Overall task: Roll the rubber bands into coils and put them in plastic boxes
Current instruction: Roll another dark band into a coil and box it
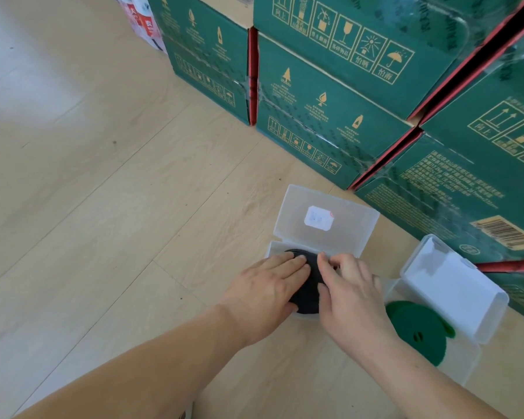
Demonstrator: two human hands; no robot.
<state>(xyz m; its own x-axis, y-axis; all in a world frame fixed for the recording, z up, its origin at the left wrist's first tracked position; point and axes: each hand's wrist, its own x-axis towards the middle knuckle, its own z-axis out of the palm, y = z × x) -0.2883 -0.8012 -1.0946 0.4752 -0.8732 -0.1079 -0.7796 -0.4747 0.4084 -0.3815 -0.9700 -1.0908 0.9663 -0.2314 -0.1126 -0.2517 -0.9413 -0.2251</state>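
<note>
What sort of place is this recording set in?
Probably a storeroom or spare room at home: pale wood-plank floor, stacked green shipping cartons, and the open plastic box with a black coil lying directly on the floor.

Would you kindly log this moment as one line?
left hand, right hand: on black coil in open box | green coil: second box

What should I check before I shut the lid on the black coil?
1. Lid open and tipped back: ok.
2. Black coil over its box: ok.
3. Coil pushed fully down inside: cannot tell, the hands cover it.
4. Left hand flat on the coil: ok.
5. Right hand clear of the lid's path: not ok, it touches the coil.
6. Green coil in the other box: ok.
</note>
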